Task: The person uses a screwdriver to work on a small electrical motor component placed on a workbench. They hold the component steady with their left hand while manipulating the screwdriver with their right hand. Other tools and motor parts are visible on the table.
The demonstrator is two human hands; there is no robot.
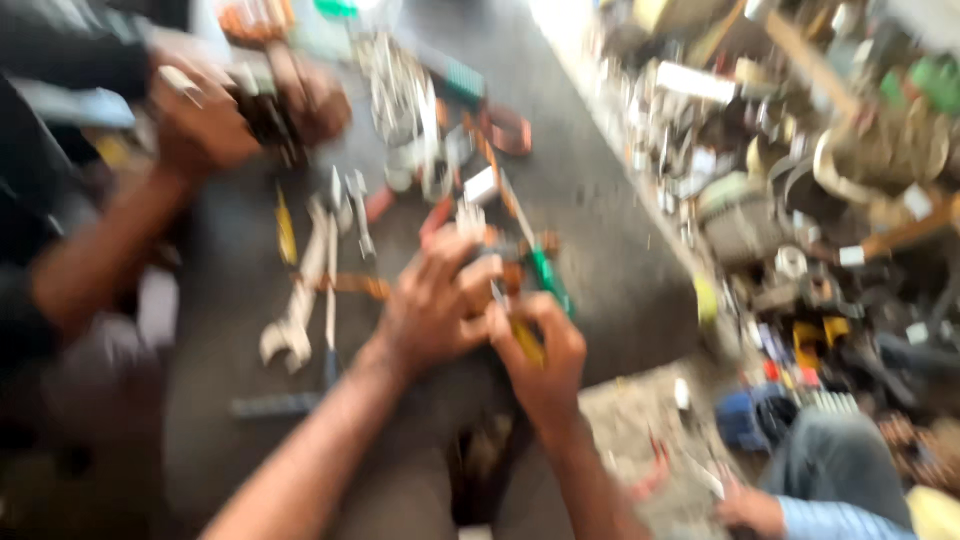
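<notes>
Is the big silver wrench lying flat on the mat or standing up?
Lying flat: the wrench rests lengthwise on the dark mat, left of the left hand, untouched.

The place was a repair workshop. A dark work surface (620, 270) carried scattered wrenches (300, 300) and screwdrivers (285, 230) left of the left hand (435, 305). Heaps of metal parts and scrap (800, 180) lay well right of the right hand (540, 355).

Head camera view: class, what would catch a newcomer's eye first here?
Centre frame, the left hand and right hand grip a small blurred part together over a dark mat. Wrenches lie on the mat to their left. Top left, another person's hands work a dark object.
</notes>
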